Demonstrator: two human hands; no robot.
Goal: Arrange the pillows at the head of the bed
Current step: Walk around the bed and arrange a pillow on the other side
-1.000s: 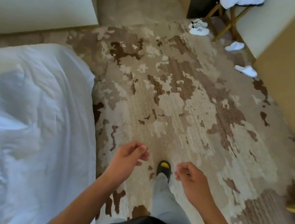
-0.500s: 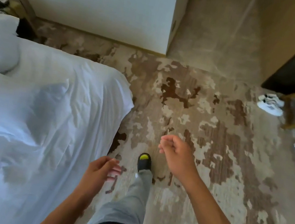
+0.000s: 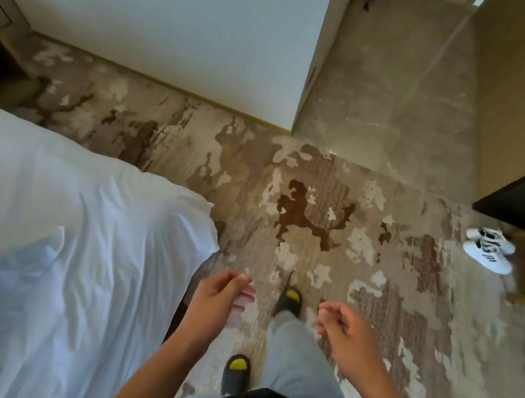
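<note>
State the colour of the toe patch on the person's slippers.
Yellow, on black slippers; the head view shows it.

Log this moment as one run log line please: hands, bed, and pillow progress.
left hand: empty, loosely curled | right hand: empty, loosely curled | bed: beside person's left, untouched | pillows: none being handled

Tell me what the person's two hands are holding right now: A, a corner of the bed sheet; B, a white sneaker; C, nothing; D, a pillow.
C: the left hand and right hand hang loosely curled and empty over the carpet, beside the bed and not touching it.
</note>
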